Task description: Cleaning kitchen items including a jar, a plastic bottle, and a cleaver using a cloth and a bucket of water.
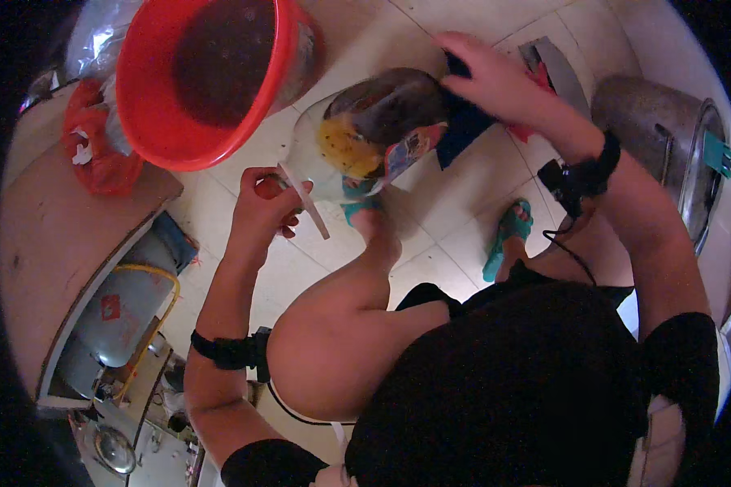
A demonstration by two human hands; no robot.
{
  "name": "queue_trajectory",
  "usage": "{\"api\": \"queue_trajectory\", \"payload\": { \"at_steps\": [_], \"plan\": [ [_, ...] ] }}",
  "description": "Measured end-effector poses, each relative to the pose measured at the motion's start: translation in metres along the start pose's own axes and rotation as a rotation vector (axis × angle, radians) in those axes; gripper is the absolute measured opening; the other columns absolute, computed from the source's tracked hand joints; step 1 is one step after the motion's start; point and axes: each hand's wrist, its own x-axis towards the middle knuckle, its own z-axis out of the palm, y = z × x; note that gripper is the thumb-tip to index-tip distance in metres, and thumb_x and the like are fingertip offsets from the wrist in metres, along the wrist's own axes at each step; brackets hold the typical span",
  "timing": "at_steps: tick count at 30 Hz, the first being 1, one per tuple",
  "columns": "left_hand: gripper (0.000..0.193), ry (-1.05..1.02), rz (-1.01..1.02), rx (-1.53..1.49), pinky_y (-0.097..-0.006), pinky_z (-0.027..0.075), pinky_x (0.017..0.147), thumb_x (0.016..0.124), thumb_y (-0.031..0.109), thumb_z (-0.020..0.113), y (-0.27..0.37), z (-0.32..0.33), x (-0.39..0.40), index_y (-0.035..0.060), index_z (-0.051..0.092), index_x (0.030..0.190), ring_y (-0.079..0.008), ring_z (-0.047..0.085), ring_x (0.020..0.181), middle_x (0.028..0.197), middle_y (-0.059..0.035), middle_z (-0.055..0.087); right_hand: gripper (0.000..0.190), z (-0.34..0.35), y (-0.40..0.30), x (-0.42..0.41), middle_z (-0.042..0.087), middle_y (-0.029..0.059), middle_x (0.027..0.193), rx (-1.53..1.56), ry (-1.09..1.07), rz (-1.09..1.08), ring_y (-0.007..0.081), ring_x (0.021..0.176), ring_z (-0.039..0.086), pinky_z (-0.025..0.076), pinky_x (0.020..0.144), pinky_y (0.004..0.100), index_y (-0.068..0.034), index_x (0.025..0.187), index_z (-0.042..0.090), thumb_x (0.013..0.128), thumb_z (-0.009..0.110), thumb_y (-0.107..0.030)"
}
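My left hand [271,201] has its thumb and fingers closed around a pale flat strip [307,204]. The strip lies against the near end of a clear plastic container [304,137]; whether it is the rim, a lid or a separate piece I cannot tell. Dark brown contents [396,97] and a yellow patch [344,149] show at its far end, beside a colourful printed label [414,149]. My right hand [487,79], blurred, holds nothing visible and has its thumb and fingers apart, just beyond that end. Under it lies a dark blue thing [466,131].
A red bucket [143,91] with dark contents stands at the upper left. Near it, a red plastic bag [103,164] sits on a counter [85,219]; below is a grey gas cylinder [122,322] with a yellow hose [173,292]. A metal pot [633,122] stands right, near a grey dustpan-like thing [560,67].
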Motion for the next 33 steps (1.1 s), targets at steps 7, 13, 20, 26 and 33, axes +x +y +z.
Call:
{"api": "queue_trajectory", "payload": {
  "at_steps": [7, 13, 20, 26, 33],
  "plan": [
    [0.072, -0.173, 0.113, 0.044, -0.0293, 0.051, 0.05, 0.07, 0.022, 0.076, 0.018, -0.006, -0.013, 0.0035, 0.032, 0.123, -0.0172, 0.058, 0.069, 0.093, -0.0122, 0.056, 0.039, 0.011, -0.121, -0.015, 0.048, 0.0092, 0.129, -0.094, 0.022, -0.709, 0.026, 0.108, 0.053, 0.046, 0.084, 0.0378, -0.012, 0.115, 0.056, 0.076, 0.057, -0.015],
    [0.073, -0.218, 0.143, 0.249, -0.028, 0.052, 0.05, 0.069, 0.028, 0.078, 0.043, 0.001, -0.019, 0.0039, 0.032, 0.12, -0.0179, 0.06, 0.071, 0.099, -0.0157, 0.056, 0.026, -0.002, -0.134, -0.026, 0.052, 0.0044, 0.107, -0.221, -0.038, -0.733, 0.0217, 0.093, 0.053, 0.045, 0.072, 0.0347, -0.012, 0.096, 0.059, 0.071, 0.058, -0.016],
    [0.066, -0.122, 0.534, 0.61, -0.042, 0.049, 0.076, 0.067, 0.04, 0.078, 0.069, 0.022, -0.023, 0.0012, 0.043, 0.108, -0.0356, 0.062, 0.089, 0.095, -0.0228, 0.06, 0.014, -0.026, -0.127, -0.032, 0.052, 0.0021, 0.09, -0.392, -0.036, -0.616, 0.0198, 0.078, 0.052, 0.045, 0.062, 0.0327, -0.014, 0.079, 0.058, 0.066, 0.06, -0.02],
    [0.058, -0.136, 0.73, 0.859, -0.0444, 0.049, 0.073, 0.064, 0.038, 0.077, 0.111, 0.053, -0.024, 0.0019, 0.047, 0.098, -0.0388, 0.061, 0.087, 0.092, -0.0217, 0.06, 0.01, -0.035, -0.117, -0.041, 0.054, 0.0035, 0.078, -0.352, 0.095, -0.519, 0.0222, 0.071, 0.054, 0.046, 0.056, 0.0344, -0.014, 0.069, 0.058, 0.064, 0.061, -0.022],
    [0.074, -0.389, 0.826, 0.92, -0.041, 0.049, 0.081, 0.063, 0.042, 0.077, 0.117, 0.074, -0.002, 0.0034, 0.046, 0.117, -0.0352, 0.062, 0.095, 0.104, -0.0205, 0.062, 0.018, -0.057, -0.113, -0.059, 0.058, 0.0094, 0.066, -0.288, 0.094, -0.458, 0.0299, 0.058, 0.062, 0.05, 0.049, 0.0425, -0.009, 0.068, 0.06, 0.067, 0.063, -0.026]
  ]
}}
